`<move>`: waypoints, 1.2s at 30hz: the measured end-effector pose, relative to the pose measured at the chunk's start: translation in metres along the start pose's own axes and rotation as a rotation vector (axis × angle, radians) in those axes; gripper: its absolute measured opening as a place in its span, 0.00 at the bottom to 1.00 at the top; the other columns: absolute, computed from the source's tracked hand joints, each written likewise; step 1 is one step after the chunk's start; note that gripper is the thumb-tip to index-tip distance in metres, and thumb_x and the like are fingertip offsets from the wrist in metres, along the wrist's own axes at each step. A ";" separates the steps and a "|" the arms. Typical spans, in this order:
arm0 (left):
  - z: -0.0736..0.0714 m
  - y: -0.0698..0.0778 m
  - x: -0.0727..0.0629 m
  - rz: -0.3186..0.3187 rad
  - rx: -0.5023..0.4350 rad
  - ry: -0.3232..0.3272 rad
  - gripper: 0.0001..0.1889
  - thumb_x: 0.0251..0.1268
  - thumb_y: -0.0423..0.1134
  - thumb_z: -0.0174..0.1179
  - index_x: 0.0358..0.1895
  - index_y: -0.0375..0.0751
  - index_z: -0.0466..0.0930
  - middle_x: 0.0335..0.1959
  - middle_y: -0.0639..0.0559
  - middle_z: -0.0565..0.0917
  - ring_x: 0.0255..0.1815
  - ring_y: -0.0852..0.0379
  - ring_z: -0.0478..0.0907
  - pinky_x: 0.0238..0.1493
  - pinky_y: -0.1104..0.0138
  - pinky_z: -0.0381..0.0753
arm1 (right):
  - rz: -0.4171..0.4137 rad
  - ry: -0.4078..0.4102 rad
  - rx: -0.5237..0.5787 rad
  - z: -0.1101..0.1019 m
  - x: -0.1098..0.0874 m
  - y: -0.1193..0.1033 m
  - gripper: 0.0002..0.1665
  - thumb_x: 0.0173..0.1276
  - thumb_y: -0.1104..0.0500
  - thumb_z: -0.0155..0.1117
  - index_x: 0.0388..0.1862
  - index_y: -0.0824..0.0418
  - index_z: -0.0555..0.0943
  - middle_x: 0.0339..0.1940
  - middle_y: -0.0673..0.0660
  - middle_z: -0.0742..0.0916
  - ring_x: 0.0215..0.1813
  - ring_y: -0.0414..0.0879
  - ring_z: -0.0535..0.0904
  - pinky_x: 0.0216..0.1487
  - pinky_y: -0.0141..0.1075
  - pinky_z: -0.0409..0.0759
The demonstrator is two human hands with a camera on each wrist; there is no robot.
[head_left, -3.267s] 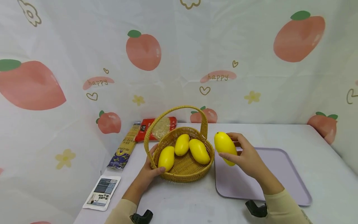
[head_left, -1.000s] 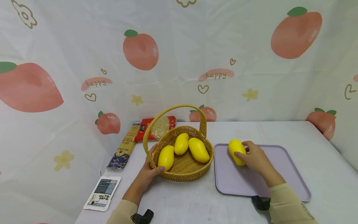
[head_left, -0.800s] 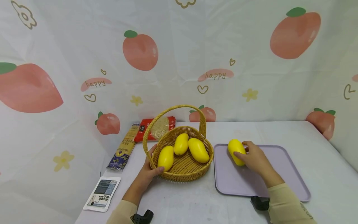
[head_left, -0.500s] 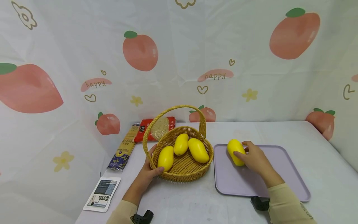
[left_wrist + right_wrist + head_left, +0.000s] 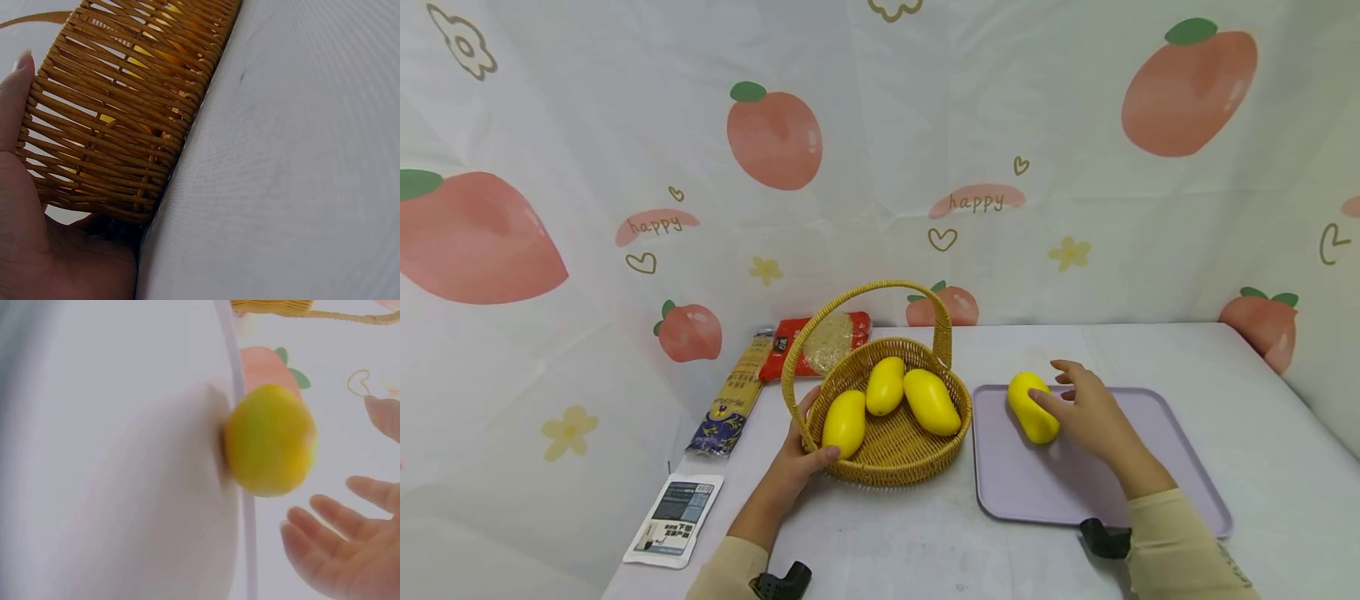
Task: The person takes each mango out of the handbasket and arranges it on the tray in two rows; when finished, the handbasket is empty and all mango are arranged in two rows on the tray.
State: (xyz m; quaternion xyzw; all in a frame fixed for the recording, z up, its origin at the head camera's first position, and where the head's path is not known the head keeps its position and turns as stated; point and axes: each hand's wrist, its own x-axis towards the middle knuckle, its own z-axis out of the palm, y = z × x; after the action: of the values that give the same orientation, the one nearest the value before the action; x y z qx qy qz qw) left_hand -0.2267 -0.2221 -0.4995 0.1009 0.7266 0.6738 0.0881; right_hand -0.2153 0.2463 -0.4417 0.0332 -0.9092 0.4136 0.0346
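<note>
My left hand [image 5: 797,458] grips the near left side of a woven basket [image 5: 898,454] with a tall arched handle, thumb over the rim. In the left wrist view, the palm [image 5: 69,262] lies against the basket's wicker wall [image 5: 119,106]. Inside the basket are three yellow mangoes [image 5: 932,402]. Another mango [image 5: 1032,408] lies on the left part of a pale purple tray [image 5: 1022,492]. My right hand [image 5: 1093,421] is just right of and above that mango, fingers spread. The right wrist view shows a gap between the fingers [image 5: 337,519] and the mango [image 5: 269,440].
A red bag of grain [image 5: 831,343] lies behind the basket. Left of it is a long yellow and purple packet [image 5: 732,396], with a white pouch [image 5: 674,518] nearer the front. A fruit-print cloth [image 5: 865,208] hangs behind the white table [image 5: 895,550].
My right hand brought the mango rightward from beside the basket onto the tray, let it go, and has lifted slightly up and right. The left hand stays on the basket.
</note>
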 end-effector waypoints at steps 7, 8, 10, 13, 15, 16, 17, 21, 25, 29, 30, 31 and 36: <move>-0.001 0.002 0.000 0.010 0.009 -0.005 0.51 0.73 0.42 0.71 0.90 0.72 0.48 0.90 0.53 0.50 0.87 0.41 0.50 0.81 0.35 0.47 | -0.048 0.079 0.098 -0.012 -0.004 -0.013 0.51 0.84 0.38 0.62 0.88 0.68 0.55 0.76 0.77 0.72 0.69 0.76 0.74 0.63 0.71 0.76; -0.001 0.002 0.000 0.014 0.011 -0.006 0.52 0.73 0.41 0.71 0.90 0.71 0.47 0.90 0.53 0.50 0.87 0.41 0.50 0.81 0.35 0.47 | -0.059 0.088 0.113 -0.013 -0.005 -0.015 0.51 0.84 0.38 0.61 0.88 0.67 0.55 0.77 0.76 0.72 0.70 0.75 0.73 0.63 0.72 0.75; -0.001 0.002 0.000 0.014 0.009 -0.004 0.52 0.72 0.42 0.71 0.90 0.72 0.48 0.90 0.53 0.50 0.87 0.40 0.50 0.81 0.35 0.47 | -0.080 0.094 0.154 -0.016 -0.006 -0.019 0.48 0.86 0.40 0.59 0.89 0.65 0.55 0.77 0.74 0.72 0.71 0.75 0.72 0.64 0.72 0.75; -0.001 0.002 0.000 0.010 0.007 0.003 0.51 0.71 0.42 0.71 0.89 0.74 0.49 0.90 0.53 0.50 0.87 0.40 0.50 0.81 0.35 0.47 | -0.131 0.089 0.235 -0.019 -0.008 -0.025 0.43 0.88 0.44 0.57 0.89 0.62 0.56 0.77 0.72 0.72 0.71 0.72 0.72 0.65 0.60 0.78; -0.001 0.002 0.000 0.012 0.002 0.000 0.51 0.71 0.41 0.72 0.89 0.74 0.49 0.90 0.53 0.50 0.87 0.40 0.50 0.81 0.35 0.47 | -0.181 0.081 0.302 -0.019 -0.009 -0.029 0.39 0.89 0.48 0.55 0.89 0.62 0.57 0.77 0.71 0.72 0.71 0.68 0.73 0.65 0.46 0.80; -0.001 0.002 0.000 0.013 0.001 -0.004 0.52 0.72 0.41 0.71 0.89 0.73 0.49 0.90 0.53 0.50 0.87 0.40 0.50 0.81 0.35 0.48 | -0.210 0.075 0.336 -0.020 -0.010 -0.031 0.37 0.90 0.50 0.53 0.88 0.63 0.57 0.76 0.70 0.72 0.70 0.66 0.73 0.63 0.39 0.80; -0.001 0.002 0.000 0.014 0.000 -0.006 0.52 0.72 0.41 0.71 0.89 0.73 0.48 0.90 0.53 0.50 0.87 0.40 0.50 0.81 0.35 0.47 | -0.236 0.070 0.365 -0.020 -0.011 -0.032 0.36 0.90 0.52 0.52 0.88 0.62 0.58 0.76 0.69 0.73 0.70 0.63 0.74 0.62 0.33 0.80; -0.001 0.004 0.001 0.022 -0.001 -0.012 0.52 0.72 0.41 0.71 0.90 0.71 0.47 0.90 0.51 0.51 0.87 0.40 0.50 0.81 0.35 0.47 | -0.321 0.034 0.471 -0.020 -0.015 -0.038 0.31 0.92 0.55 0.45 0.88 0.60 0.60 0.75 0.65 0.73 0.69 0.55 0.75 0.60 0.28 0.79; 0.000 0.003 0.000 0.023 0.001 -0.012 0.52 0.72 0.42 0.71 0.90 0.72 0.48 0.90 0.51 0.51 0.87 0.40 0.50 0.81 0.35 0.46 | -0.371 -0.039 0.596 -0.019 -0.019 -0.045 0.30 0.93 0.53 0.37 0.88 0.54 0.61 0.76 0.65 0.74 0.70 0.57 0.76 0.63 0.36 0.80; 0.000 0.001 0.001 0.020 0.002 -0.017 0.51 0.73 0.41 0.70 0.90 0.72 0.47 0.90 0.52 0.49 0.87 0.41 0.50 0.81 0.36 0.47 | -0.420 -0.115 0.718 -0.017 -0.022 -0.052 0.33 0.92 0.47 0.32 0.89 0.54 0.62 0.78 0.69 0.73 0.72 0.61 0.75 0.65 0.42 0.80; 0.000 0.000 0.001 0.020 0.004 -0.018 0.51 0.73 0.41 0.70 0.90 0.72 0.47 0.90 0.52 0.49 0.87 0.41 0.50 0.81 0.36 0.47 | -0.436 -0.132 0.738 -0.016 -0.022 -0.053 0.34 0.92 0.46 0.31 0.89 0.55 0.61 0.78 0.69 0.73 0.73 0.61 0.75 0.65 0.43 0.80; 0.000 0.000 0.001 0.020 0.005 -0.018 0.51 0.73 0.42 0.70 0.90 0.72 0.47 0.90 0.52 0.49 0.87 0.41 0.50 0.81 0.36 0.47 | -0.452 -0.149 0.750 -0.015 -0.022 -0.054 0.36 0.92 0.44 0.31 0.89 0.56 0.60 0.79 0.69 0.73 0.73 0.62 0.75 0.65 0.44 0.80; 0.000 0.000 0.001 0.018 0.006 -0.009 0.52 0.72 0.42 0.71 0.90 0.70 0.47 0.90 0.51 0.50 0.87 0.39 0.50 0.81 0.34 0.46 | -0.524 -0.250 0.761 -0.008 -0.020 -0.056 0.43 0.90 0.36 0.26 0.91 0.58 0.53 0.81 0.68 0.71 0.76 0.63 0.73 0.68 0.48 0.78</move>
State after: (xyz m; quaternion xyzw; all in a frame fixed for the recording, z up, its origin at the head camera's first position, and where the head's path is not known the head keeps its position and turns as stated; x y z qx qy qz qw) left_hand -0.2277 -0.2220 -0.4996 0.1107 0.7273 0.6720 0.0851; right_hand -0.1899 0.2163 -0.3958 0.3213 -0.6514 0.6873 0.0135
